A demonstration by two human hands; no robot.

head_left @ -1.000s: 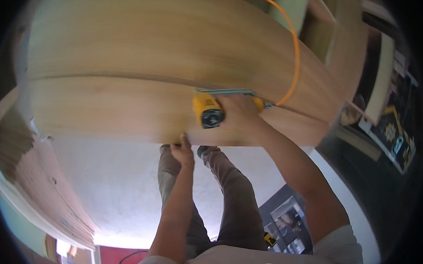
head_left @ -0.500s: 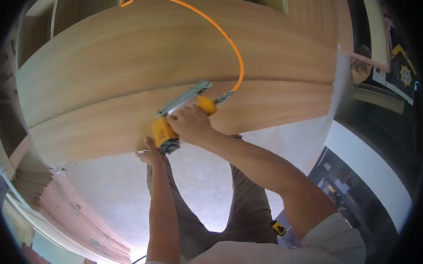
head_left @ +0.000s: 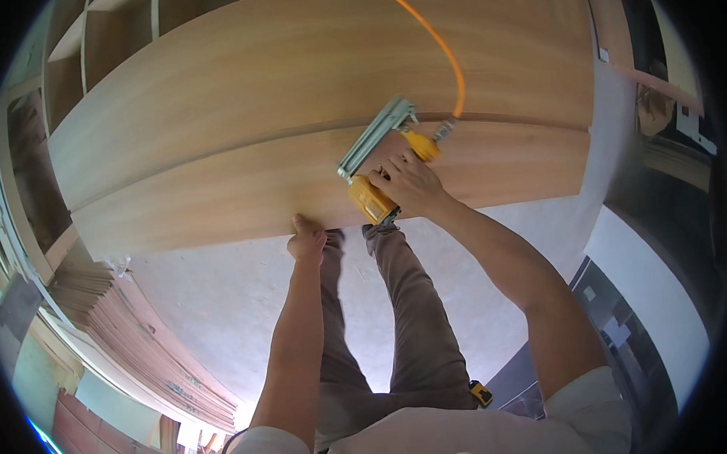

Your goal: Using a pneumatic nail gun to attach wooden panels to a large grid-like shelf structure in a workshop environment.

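My right hand (head_left: 412,181) is wrapped round the handle of a yellow air nail gun (head_left: 372,201). Its silver magazine (head_left: 372,137) slants up and away over the wood-grain boards, and an orange air hose (head_left: 445,48) joins the handle end. The gun is over the near board (head_left: 242,179); whether its nose touches the wood cannot be made out. At that board's near edge, my left hand (head_left: 306,238) grips with the thumb on top and the other fingers folded below, partly hidden. A long seam separates this board from the wider far board (head_left: 310,77).
Stacked thin panels (head_left: 147,342) lean at the lower left. Cabinet compartments (head_left: 117,39) stand beyond the boards at the far left. A pale floor (head_left: 214,312) lies under my legs, and a yellow-and-black tape measure (head_left: 481,393) hangs at my waist. Dark glossy panels (head_left: 623,330) are at the right.
Both hands have moved to the right along the board, the right one carrying the nail gun and swinging the hose with it. My legs have shifted closer together, and the view has turned slightly.
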